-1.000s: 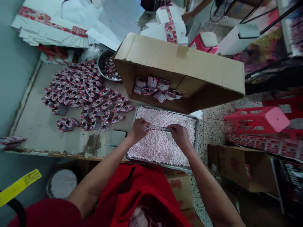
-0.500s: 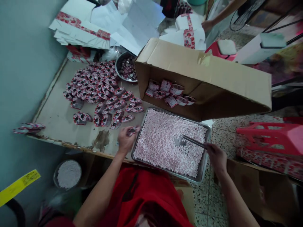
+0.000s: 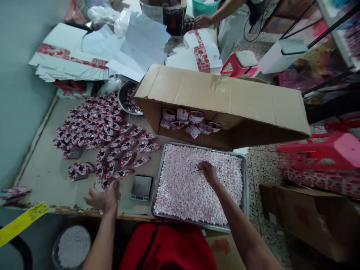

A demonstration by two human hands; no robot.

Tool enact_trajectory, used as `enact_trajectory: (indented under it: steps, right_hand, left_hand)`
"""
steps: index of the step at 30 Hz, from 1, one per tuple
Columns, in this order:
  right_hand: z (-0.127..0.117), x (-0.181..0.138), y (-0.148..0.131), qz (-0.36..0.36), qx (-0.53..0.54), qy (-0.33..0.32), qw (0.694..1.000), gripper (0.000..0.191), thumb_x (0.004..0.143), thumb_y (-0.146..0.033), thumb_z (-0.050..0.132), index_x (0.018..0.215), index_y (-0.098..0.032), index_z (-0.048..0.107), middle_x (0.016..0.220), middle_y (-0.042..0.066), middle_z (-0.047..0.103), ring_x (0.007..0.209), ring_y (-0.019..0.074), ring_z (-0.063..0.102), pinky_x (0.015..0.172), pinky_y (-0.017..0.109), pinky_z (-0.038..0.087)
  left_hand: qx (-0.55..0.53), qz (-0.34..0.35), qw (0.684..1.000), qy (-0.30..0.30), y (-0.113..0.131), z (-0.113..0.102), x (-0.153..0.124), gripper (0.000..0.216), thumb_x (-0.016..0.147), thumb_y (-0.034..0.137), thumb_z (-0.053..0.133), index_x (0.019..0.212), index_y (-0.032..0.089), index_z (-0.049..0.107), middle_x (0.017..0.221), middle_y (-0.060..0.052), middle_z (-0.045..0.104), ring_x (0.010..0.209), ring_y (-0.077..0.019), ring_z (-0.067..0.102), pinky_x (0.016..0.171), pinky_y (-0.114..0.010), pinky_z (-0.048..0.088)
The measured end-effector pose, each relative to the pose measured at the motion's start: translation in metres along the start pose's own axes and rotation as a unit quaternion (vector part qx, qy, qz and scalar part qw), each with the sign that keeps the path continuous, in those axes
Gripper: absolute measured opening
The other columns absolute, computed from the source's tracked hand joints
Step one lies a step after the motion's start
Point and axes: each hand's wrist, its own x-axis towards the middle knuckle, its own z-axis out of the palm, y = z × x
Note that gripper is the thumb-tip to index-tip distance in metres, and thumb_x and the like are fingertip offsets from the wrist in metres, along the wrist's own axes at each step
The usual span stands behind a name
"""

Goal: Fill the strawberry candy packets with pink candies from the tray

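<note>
Over the metal tray (image 3: 245,195) full of small pale pink pellets (image 3: 188,191), my right hand (image 3: 209,173) is closed. A small dark bit, apparently the metal scoop (image 3: 200,166), shows at its fingertips; the remainder is hidden. My left hand (image 3: 101,198) is at the front of the table with thumb and fingers apart. Just beyond it lies a small red-and-pink printed pack (image 3: 105,183), at the near end of many similar packs (image 3: 92,125). A small digital scale (image 3: 141,186) lies between my left hand and the tray, with nothing on its plate.
A cardboard box (image 3: 225,88) on its side behind the tray holds several packs (image 3: 194,118). Beside it is a metal bowl (image 3: 126,107). White printed sheets (image 3: 69,62) are stacked at the back. Another person's hand (image 3: 204,21) is at the far side. Red stools (image 3: 323,150) stand right.
My left hand has moved left from beside the tray to the packs, uncovering the scale, and no longer visibly holds a pack. My right hand has moved left over the pellets. The camera view has shifted.
</note>
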Motion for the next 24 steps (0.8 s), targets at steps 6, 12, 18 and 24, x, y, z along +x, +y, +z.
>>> enact_trajectory:
  steps: [6,12,18,24]
  right_hand:
    - [-0.020,-0.036,-0.002,0.032,0.062,-0.008,0.998,0.033,0.083,-0.047,0.057,0.079,-0.021,0.077,0.081,0.007,0.078,0.077,0.0240,0.071,0.074,0.034,0.055]
    - [-0.050,-0.089,-0.036,0.108,0.169,0.039,0.979,0.033,0.082,-0.048,0.067,0.089,-0.018,0.080,0.071,0.004,0.070,0.061,0.0164,0.055,0.058,0.028,0.043]
    - [-0.083,-0.081,-0.087,0.115,0.217,0.089,0.965,0.029,0.080,-0.045,0.071,0.091,-0.018,0.079,0.070,0.002,0.066,0.062,0.0138,0.049,0.058,0.026,0.037]
    - [-0.104,-0.043,-0.119,0.046,0.093,0.051,0.993,0.026,0.083,-0.040,0.064,0.090,-0.019,0.079,0.077,0.003,0.074,0.070,0.0181,0.062,0.067,0.029,0.046]
  left_hand:
    - [-0.139,0.300,0.930,-0.158,0.205,0.080,0.042,0.026,0.094,0.032,0.059,0.118,0.023,0.065,0.121,-0.011,0.069,0.118,-0.0293,0.061,0.110,-0.045,0.044]
    - [-0.136,0.291,0.911,-0.258,0.340,0.180,0.071,0.037,0.085,0.030,0.078,0.118,0.018,0.066,0.124,-0.015,0.067,0.120,-0.0326,0.059,0.103,-0.043,0.047]
    - [-0.152,0.368,0.877,-0.270,0.295,0.117,0.034,0.031,0.081,0.032,0.082,0.109,0.023,0.072,0.113,-0.009,0.068,0.110,-0.0289,0.062,0.099,-0.040,0.049]
    - [-0.173,0.425,0.817,-0.350,0.259,0.045,-0.020,0.025,0.081,0.024,0.081,0.105,0.023,0.073,0.106,-0.006,0.068,0.104,-0.0238,0.063,0.097,-0.036,0.050]
